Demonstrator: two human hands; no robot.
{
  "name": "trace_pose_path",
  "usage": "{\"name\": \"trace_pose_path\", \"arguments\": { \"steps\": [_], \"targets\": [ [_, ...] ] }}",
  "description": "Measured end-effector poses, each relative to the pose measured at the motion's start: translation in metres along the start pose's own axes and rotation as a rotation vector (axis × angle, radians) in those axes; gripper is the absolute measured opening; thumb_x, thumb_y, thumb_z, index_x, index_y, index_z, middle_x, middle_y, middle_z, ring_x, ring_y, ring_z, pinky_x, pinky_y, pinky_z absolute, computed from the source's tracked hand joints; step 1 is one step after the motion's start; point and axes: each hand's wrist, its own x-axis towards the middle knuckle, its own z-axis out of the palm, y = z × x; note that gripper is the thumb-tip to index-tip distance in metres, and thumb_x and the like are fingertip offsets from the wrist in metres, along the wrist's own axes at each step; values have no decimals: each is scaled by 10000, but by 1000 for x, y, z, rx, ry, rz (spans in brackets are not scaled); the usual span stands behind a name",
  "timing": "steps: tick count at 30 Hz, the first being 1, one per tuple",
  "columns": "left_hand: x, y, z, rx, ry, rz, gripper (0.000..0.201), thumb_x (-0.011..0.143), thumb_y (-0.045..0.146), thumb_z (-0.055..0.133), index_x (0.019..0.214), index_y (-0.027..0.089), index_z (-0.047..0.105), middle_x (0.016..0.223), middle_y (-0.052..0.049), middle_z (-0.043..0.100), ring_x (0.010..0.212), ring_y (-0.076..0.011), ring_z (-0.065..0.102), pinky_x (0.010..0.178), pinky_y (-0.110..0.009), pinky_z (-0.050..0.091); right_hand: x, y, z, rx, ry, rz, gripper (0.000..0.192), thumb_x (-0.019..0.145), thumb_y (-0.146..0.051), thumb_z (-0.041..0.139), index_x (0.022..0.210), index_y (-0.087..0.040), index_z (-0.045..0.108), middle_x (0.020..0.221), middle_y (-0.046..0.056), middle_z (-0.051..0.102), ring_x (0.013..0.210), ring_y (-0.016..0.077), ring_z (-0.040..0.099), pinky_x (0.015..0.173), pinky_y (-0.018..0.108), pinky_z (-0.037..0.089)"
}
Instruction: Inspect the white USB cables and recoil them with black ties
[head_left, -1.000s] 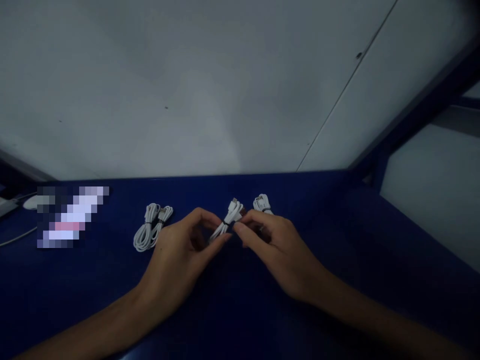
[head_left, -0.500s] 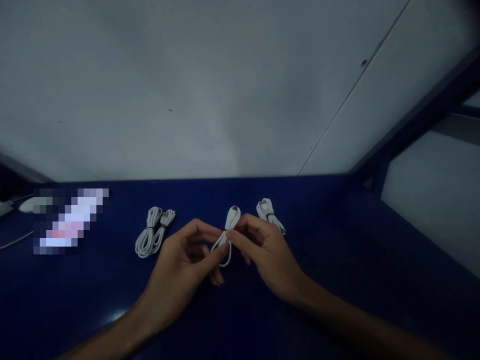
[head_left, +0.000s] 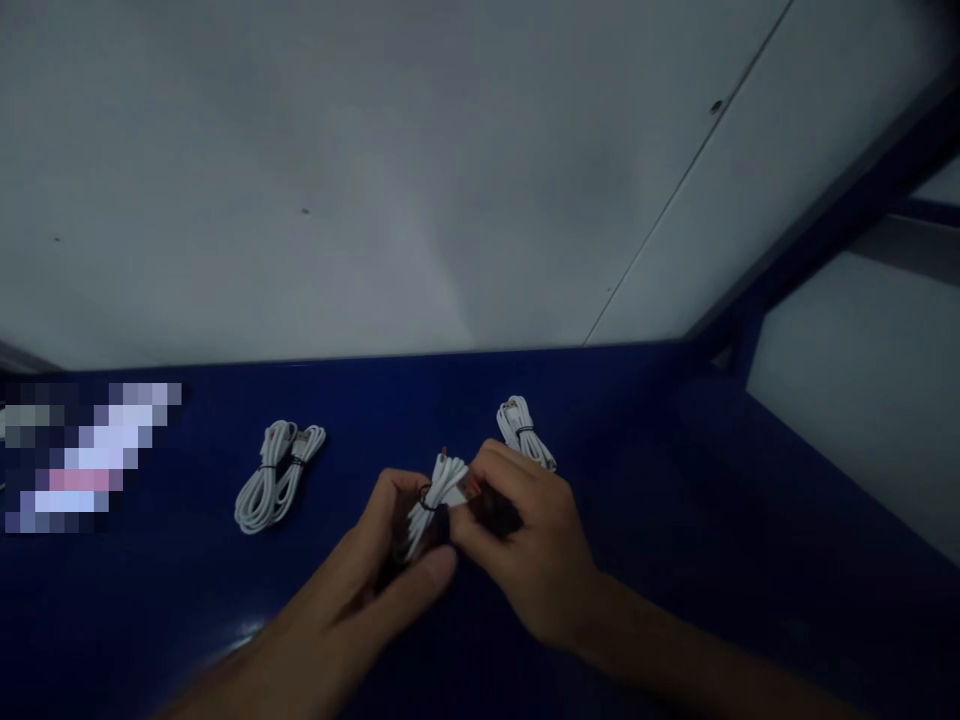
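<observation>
A coiled white cable bundle point(head_left: 435, 492) with a dark tie around it is gripped between both hands above the blue table point(head_left: 675, 520). My left hand point(head_left: 390, 580) closes around its lower loops. My right hand point(head_left: 525, 550) pinches its upper end with thumb and fingers. A second bundled white cable point(head_left: 276, 474) lies on the table to the left. A third one point(head_left: 523, 431) lies just behind my right hand, partly hidden by it.
A pale wall panel point(head_left: 375, 180) rises behind the table. A dark blue frame bar point(head_left: 817, 230) runs diagonally at the right. A blurred-out patch point(head_left: 82, 460) covers something at the far left of the table.
Both hands drew the cable bundle nearer and lower. My left hand went from pinching its end to closing around the loops. The view shifted slightly right.
</observation>
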Motion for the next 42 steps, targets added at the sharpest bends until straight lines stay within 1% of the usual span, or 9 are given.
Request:
{"name": "trace_pose_path", "arguments": {
  "steps": [6, 12, 16, 19, 24, 28, 31, 33, 42],
  "targets": [
    [-3, 0, 9, 119, 206, 139, 268, 1072, 518, 705, 1196, 333, 555, 931, 13, 704, 724, -182, 553, 610, -278, 441, 0, -5, -1, -8, -37, -78, 244, 966, -68, 683, 794, -222, 603, 782, -64, 538, 650, 103, 467, 582, 258, 371],
    [2, 6, -2, 427, 406, 388, 260, 1111, 401, 630, 900, 282, 723, 788, 0, 645, 684, -193, 566, 632, -310, 465, 4, -11, -7, 8, -77, 14, 249, 1040, -122, 674, 821, -237, 649, 781, -59, 578, 655, 110, 511, 597, 268, 410],
    [9, -1, -9, 643, 499, 552, 140, 1076, 319, 702, 1097, 354, 837, 940, -8, 781, 796, -222, 713, 706, -322, 522, 0, -4, -7, -36, -48, -34, 246, 990, -97, 712, 796, -232, 642, 749, -64, 567, 632, 104, 511, 588, 269, 409],
    [12, -10, -9, 751, 552, 556, 288, 1073, 305, 709, 1335, 403, 776, 1063, 0, 840, 892, -255, 774, 778, -345, 557, -5, -2, -4, -37, -68, -16, 208, 980, -94, 708, 821, -226, 679, 759, -56, 579, 635, 101, 526, 587, 262, 427],
    [7, -14, -4, 841, 535, 554, 222, 1107, 247, 594, 1273, 342, 706, 968, -15, 753, 783, -241, 721, 693, -354, 531, -10, -7, 3, -91, -73, -74, 190, 993, -103, 690, 843, -220, 698, 774, -40, 603, 629, 100, 542, 575, 257, 442],
    [1, -11, -5, 754, 478, 473, 239, 1074, 339, 682, 1305, 323, 625, 1119, -48, 785, 942, -288, 763, 750, -376, 561, -9, -4, 5, -135, -62, -96, 197, 1011, -105, 688, 859, -221, 735, 759, -33, 612, 614, 104, 549, 550, 260, 438],
    [2, -12, -9, 552, 484, 337, 121, 1124, 440, 611, 1131, 322, 636, 865, 5, 729, 729, -227, 671, 598, -321, 497, -9, 1, 6, -134, -59, -105, 191, 1019, -103, 704, 887, -227, 763, 757, -34, 629, 611, 103, 557, 550, 258, 447],
    [4, -13, -11, 422, 502, 306, 224, 1129, 511, 588, 1029, 315, 632, 760, 27, 623, 640, -193, 544, 561, -296, 460, -8, 3, 6, -114, -47, -83, 194, 1013, -101, 718, 884, -235, 772, 743, -41, 631, 612, 101, 557, 560, 254, 457],
    [15, -9, -13, 4, 356, 206, 415, 1152, 544, 565, 861, 267, 669, 806, 12, 606, 772, -170, 538, 769, -264, 505, -4, 2, 1, 133, -54, 268, 196, 1001, -234, 761, 811, -264, 796, 704, -46, 652, 606, 108, 559, 572, 237, 495]
  ]
}}
